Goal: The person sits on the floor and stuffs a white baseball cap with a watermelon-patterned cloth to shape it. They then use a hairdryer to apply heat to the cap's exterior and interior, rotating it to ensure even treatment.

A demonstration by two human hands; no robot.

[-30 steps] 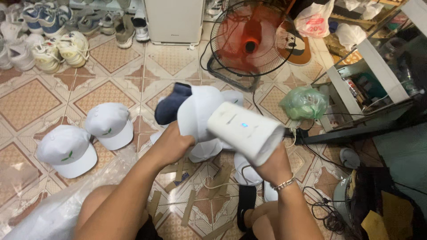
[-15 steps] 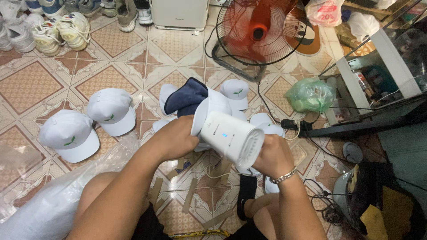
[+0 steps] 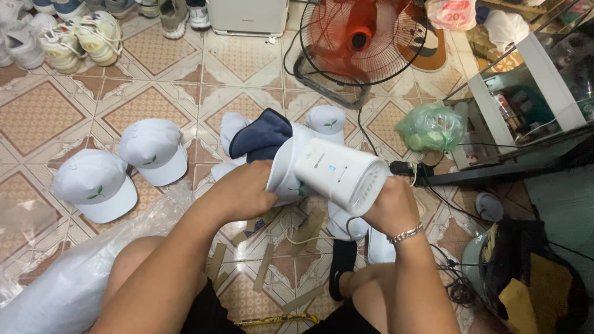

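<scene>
at centre frame we find the right hand (image 3: pixel 390 207) closed around the lower end of a white cylindrical handheld appliance (image 3: pixel 340 174), fingers wrapped tight on its body, a metal bracelet (image 3: pixel 405 233) at the wrist; the appliance lies tilted, its upper end pointing to the upper left and pressed against a white cap (image 3: pixel 286 168); the left hand (image 3: pixel 244 192) grips that cap from the left, fingers curled into its fabric, and a dark blue lining (image 3: pixel 263 136) shows at the cap's upper edge; we note two more white caps with a green leaf mark at the left of the frame, one (image 3: pixel 96 184) lower and one (image 3: pixel 153 150) just beside it to the upper right, both on the tiled floor (image 3: pixel 55 114); another white cap (image 3: pixel 326 119) lies just above the held one; a clear plastic bag (image 3: pixel 74 278) lies at the lower left against the left leg; a red floor fan (image 3: pixel 362 40) stands at top centre; a green plastic bag (image 3: pixel 431 127) sits to the right of centre; several shoes (image 3: pixel 80 37) line the upper left.
</scene>
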